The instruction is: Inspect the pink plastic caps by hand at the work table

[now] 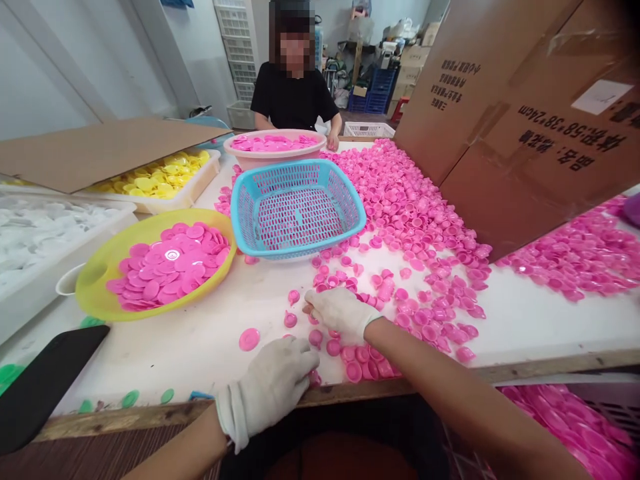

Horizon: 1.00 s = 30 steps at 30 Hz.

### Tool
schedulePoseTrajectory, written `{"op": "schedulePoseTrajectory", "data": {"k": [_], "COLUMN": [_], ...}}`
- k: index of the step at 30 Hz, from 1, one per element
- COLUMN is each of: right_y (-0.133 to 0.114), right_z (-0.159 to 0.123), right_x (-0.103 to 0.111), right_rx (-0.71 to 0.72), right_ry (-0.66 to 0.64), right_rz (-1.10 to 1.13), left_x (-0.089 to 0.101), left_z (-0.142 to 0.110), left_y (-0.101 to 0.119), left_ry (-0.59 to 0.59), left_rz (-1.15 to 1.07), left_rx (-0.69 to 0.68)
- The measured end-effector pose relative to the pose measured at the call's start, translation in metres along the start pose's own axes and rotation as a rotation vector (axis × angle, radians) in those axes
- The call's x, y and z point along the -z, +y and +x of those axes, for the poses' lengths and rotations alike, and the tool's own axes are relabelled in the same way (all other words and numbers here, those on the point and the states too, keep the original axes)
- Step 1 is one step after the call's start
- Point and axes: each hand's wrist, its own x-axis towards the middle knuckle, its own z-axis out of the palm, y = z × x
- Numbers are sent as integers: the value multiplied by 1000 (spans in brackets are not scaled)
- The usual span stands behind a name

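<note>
Both my hands wear white cloth gloves. My right hand (pixel 341 311) lies on the white table (pixel 190 347) among loose pink plastic caps (pixel 420 233), its fingers curled and pinching at the caps near its fingertips. My left hand (pixel 274 381) rests at the table's near edge with fingers curled closed; what it grips is hidden. A single flat pink disc (pixel 249 339) lies just left of the hands. A yellow-green bowl (pixel 100 280) holds a pile of flat pink discs. A blue mesh basket (pixel 298 207) stands behind the hands.
A big tilted cardboard box (pixel 520 113) stands at the right over more pink caps. A pink basin (pixel 273 157) sits before a person in black across the table. White trays of yellow caps (pixel 155 177) and white pieces (pixel 45 233) lie left, a dark object (pixel 45 380) near left.
</note>
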Motion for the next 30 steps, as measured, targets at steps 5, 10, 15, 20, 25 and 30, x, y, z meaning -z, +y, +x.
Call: {"op": "schedulePoseTrajectory", "data": {"k": [5,10,15,20,25,30], "right_y": [13,31,27,15,14,11], "right_z": [-13,-57,-105,-113,-102,-97], "right_x": [4,-6,-27,-35,-38,-40], "right_rx": [-48,37,159,210,280,351], "right_ry": [42,171,146,155,194,192], "right_rz": [-4,19,15,-129,-206,-216], "left_x": [-4,-1,-12,-33,-32,-37], "left_z": [9,13,10,4,-2,-19], "left_y": [9,8,6,3,1,-2], "left_ry": [-104,-111,-33,109,101,138], "left_rz": [70,-43,-130,-134,-74,-16], "left_rx": [28,86,108,107,132,98]}}
